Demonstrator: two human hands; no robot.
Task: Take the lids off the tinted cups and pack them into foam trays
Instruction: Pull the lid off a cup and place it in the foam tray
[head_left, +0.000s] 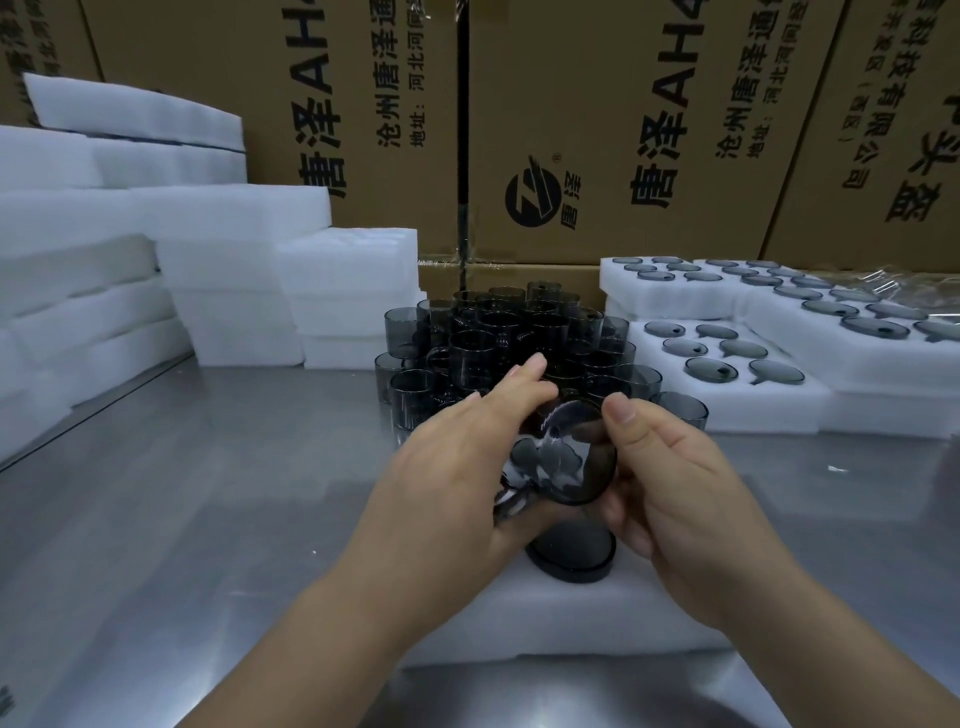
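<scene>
Both hands hold one tinted cup (563, 457) above a foam tray (550, 618) that lies near me on the steel table. My left hand (462, 467) wraps its side and handle. My right hand (670, 478) grips the other side, thumb on the rim; whether a lid sits on it is unclear. Below the cup, one dark lid (571, 553) rests in the near tray. Behind stands a pile of tinted cups (498, 338), stacked in layers.
Foam trays (727, 358) with several tinted lids in their pockets sit at the right. Stacks of foam blocks (156, 249) fill the left. Cardboard boxes (597, 130) wall the back. Bare steel table (182, 493) lies to my left.
</scene>
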